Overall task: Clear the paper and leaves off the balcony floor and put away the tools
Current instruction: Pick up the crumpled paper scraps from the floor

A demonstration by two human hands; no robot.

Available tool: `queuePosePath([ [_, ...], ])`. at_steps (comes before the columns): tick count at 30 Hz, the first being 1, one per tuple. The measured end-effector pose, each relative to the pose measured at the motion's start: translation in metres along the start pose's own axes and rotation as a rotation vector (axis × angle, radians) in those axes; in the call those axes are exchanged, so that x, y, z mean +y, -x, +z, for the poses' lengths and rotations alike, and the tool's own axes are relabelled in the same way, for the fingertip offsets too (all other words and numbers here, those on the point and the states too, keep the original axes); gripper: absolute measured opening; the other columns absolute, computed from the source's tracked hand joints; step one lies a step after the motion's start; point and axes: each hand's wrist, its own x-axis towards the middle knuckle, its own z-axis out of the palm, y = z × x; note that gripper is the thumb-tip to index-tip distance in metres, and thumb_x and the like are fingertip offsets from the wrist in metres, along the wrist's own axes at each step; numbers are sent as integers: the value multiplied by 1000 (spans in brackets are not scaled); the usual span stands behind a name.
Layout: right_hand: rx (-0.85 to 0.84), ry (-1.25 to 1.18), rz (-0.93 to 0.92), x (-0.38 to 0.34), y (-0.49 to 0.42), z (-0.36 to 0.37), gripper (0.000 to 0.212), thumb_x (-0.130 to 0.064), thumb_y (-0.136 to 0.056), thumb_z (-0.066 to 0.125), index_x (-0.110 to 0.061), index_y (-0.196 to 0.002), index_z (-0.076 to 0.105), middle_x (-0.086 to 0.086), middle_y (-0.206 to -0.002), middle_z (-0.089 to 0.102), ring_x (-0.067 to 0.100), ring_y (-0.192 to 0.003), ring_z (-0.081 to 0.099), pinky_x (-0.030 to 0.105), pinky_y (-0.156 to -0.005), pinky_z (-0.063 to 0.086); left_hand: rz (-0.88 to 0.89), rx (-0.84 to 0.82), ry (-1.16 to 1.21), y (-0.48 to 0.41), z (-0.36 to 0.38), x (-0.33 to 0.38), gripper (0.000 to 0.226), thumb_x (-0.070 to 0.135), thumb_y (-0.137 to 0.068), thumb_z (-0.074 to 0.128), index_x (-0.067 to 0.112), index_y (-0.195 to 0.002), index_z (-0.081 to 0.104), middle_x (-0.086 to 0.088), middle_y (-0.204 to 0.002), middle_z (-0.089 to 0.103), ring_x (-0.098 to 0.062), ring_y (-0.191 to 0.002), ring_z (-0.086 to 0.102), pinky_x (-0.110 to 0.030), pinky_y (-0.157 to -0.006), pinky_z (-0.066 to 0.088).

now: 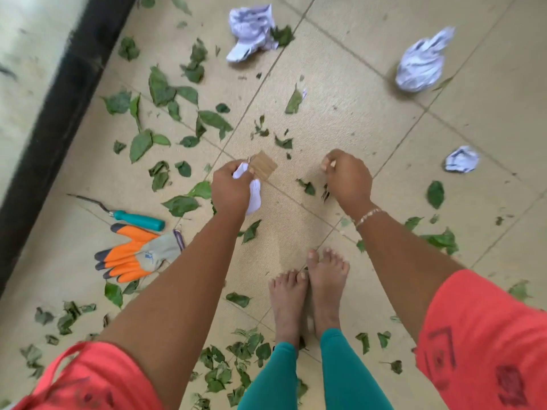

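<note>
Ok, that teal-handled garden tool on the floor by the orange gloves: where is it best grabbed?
The teal-handled metal garden tool lies flat, so take its thick teal handle from above, at the butt end. Its thin pointed metal end aims away, and the orange and grey gloves crowd one side.

This is looking like a home balcony. Beige floor tiles (370, 39) are running right up to a dark frame (59, 99) with a pale pane beyond it. Green leaves (159, 87) are lying scattered about, a teal-handled garden tool (139, 218) and orange work gloves (133, 255) are lying beside the frame, and bare feet (325, 276) are standing on the tiles.
</note>
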Motion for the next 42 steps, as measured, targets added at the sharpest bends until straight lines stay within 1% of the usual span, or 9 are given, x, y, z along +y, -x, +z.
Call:
queuePosePath([
  [4,40,-187,56,11,53,-66,10,-17,-94,52,-14,-89,60,-10,-54,41,7,-46,37,23,-44,21,-2,-61,-33,49,-11,39,13,13,-87,60,6,-76,60,-15,-79,64,-33,-80,58,-34,-75,44],
  [9,147,-384,141,23,117,-155,13,-12,-90,57,-20,-80,54,-6,-55,46,21,-58,47,28,-54,32,152,-204,-106,122,-15,111,38,17,-84,57,19,-56,31,1,-55,34,-17,-56,32,-26,-57,28],
  [14,297,-579,190,51,150,-218,14,-9,-87,60,-18,-78,55,4,-61,55,25,-62,51,30,-58,37,213,-277,-116,178,20,169,43,11,-88,57,20,-53,33,1,-50,32,-18,-52,32,-28,-54,26],
  [20,384,-781,257,118,160,-271,13,-6,-88,60,-15,-79,56,-14,-57,41,2,-55,38,18,-54,31,205,-332,-101,235,111,205,39,10,-89,57,21,-54,44,10,-49,41,-16,-54,36,-26,-58,30],
  [26,477,-945,392,232,188,-339,24,-1,-86,59,-20,-74,54,2,-70,55,17,-67,49,27,-66,36,178,-420,-84,311,218,227,24,12,-83,62,12,-62,53,-3,-63,50,-18,-65,45,-30,-68,37],
  [31,660,-1081,518,319,203,-425,25,1,-87,57,-16,-69,53,-4,-60,47,5,-55,43,8,-51,33,240,-497,-130,382,300,272,27,10,-87,59,9,-62,48,-5,-60,45,-18,-62,41,-29,-61,34],
  [35,781,-1141,580,384,181,-478,30,-3,-89,55,-23,-66,52,-4,-61,48,0,-48,42,19,-52,32,306,-535,-81,420,377,315,29,9,-89,56,13,-62,46,-2,-61,46,-17,-59,41,-26,-59,36],
  [39,821,-1234,655,426,150,-511,30,-3,-89,52,-22,-66,49,-4,-64,49,-5,-42,42,14,-51,30,282,-582,-113,439,443,342,30,7,-89,54,15,-62,42,1,-58,44,-14,-55,42,-20,-52,37],
  [42,853,-1282,707,452,126,-523,28,-9,-86,53,-22,-62,47,7,-68,59,7,-55,54,15,-47,34,229,-644,-117,445,491,364,28,6,-90,52,15,-65,44,-1,-62,44,-19,-65,45,-25,-58,37],
])
